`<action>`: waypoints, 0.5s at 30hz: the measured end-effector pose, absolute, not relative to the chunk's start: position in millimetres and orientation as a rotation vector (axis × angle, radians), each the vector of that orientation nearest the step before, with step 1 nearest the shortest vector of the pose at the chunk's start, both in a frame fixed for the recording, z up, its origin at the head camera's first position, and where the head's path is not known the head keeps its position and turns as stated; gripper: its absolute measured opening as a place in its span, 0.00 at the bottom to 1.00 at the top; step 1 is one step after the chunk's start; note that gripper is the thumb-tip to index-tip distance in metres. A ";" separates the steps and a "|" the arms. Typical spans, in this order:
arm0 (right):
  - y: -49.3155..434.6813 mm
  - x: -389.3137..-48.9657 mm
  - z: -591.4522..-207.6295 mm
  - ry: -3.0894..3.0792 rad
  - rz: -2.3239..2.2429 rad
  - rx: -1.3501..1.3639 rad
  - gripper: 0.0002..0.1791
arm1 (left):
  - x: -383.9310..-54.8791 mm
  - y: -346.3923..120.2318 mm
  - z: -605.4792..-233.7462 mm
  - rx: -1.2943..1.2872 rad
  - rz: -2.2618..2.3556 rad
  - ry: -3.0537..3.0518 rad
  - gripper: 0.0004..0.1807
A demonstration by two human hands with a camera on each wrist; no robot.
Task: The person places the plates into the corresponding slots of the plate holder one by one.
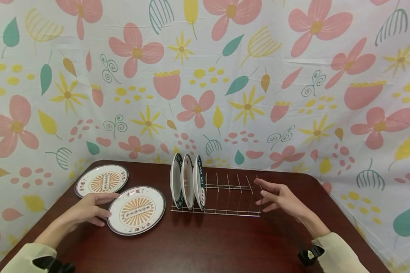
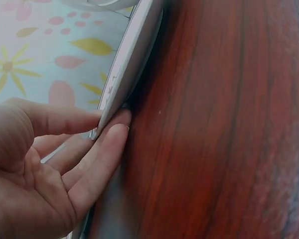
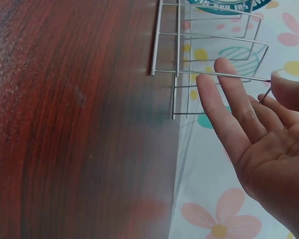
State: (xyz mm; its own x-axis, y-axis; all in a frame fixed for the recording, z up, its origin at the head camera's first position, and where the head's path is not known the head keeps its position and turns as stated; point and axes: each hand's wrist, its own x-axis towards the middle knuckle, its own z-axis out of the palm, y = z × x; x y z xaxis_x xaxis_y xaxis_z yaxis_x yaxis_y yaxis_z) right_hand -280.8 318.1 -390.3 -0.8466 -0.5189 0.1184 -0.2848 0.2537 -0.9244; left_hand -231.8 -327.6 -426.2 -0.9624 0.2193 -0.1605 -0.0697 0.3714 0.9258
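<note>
My left hand (image 1: pixel 85 210) pinches the left rim of a round white plate (image 1: pixel 136 211) with an orange sunburst print. In the left wrist view the plate (image 2: pixel 124 74) is tilted, its rim between thumb and fingers (image 2: pixel 97 169). A similar plate (image 1: pixel 102 180) lies behind it at the table's left. My right hand (image 1: pixel 280 198) holds the right end of a wire dish rack (image 1: pixel 222 212); in the right wrist view the thumb (image 3: pixel 291 92) is against its end wire, with two fingers extended. Upright in the rack's left part stand three plates (image 1: pixel 188 182).
The dark red wooden table (image 1: pixel 205 246) has rounded back corners. A flowered cloth (image 1: pixel 205 76) hangs behind and beside it. Bare wire slots (image 1: pixel 229 182) make up the rack's right part.
</note>
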 end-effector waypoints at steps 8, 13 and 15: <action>317.3 -279.3 -387.9 2.316 -1.644 -0.737 0.35 | -232.0 -325.5 -428.5 0.131 1.666 2.366 0.38; 317.3 -279.0 -388.0 2.295 -1.645 -0.775 0.34 | -230.5 -323.6 -423.4 -0.006 1.676 2.385 0.38; 317.0 -278.8 -388.4 2.288 -1.649 -0.777 0.33 | -230.0 -324.0 -420.8 -0.017 1.686 2.364 0.39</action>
